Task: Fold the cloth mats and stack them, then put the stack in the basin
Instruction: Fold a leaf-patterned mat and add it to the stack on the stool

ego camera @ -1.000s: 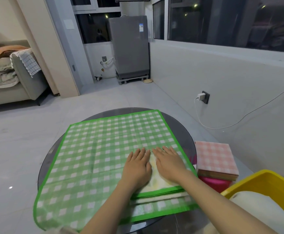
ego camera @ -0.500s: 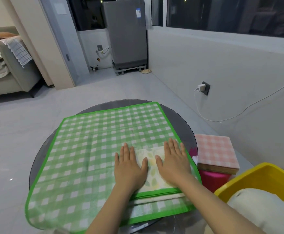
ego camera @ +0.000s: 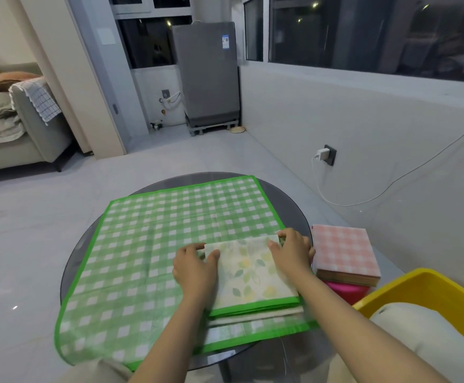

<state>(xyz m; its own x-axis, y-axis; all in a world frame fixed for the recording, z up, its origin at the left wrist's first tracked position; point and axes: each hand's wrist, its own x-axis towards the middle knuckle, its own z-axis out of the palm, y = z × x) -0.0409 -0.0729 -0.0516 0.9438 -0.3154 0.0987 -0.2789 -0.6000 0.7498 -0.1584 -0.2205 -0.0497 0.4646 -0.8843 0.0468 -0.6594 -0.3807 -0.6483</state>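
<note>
A large green checked mat (ego camera: 170,230) lies spread over the round glass table (ego camera: 294,217). On its near right part sits a folded mat with a leaf print and green edge (ego camera: 250,275). My left hand (ego camera: 194,268) pinches the folded mat's far left corner. My right hand (ego camera: 291,251) pinches its far right corner. A folded pink checked mat (ego camera: 344,251) lies on a pink stool to the right. The yellow basin (ego camera: 418,288) stands at the lower right with a pale cloth inside.
A pink stool (ego camera: 346,291) stands under the pink mat beside the table. A charger and white cable (ego camera: 322,172) hang on the right wall. A grey appliance (ego camera: 206,73) stands at the back, a sofa (ego camera: 18,134) at the far left.
Both hands lay flat on the folded leaf-print mat; they have slid apart to its far corners and now pinch them. The camera view shifted slightly.
</note>
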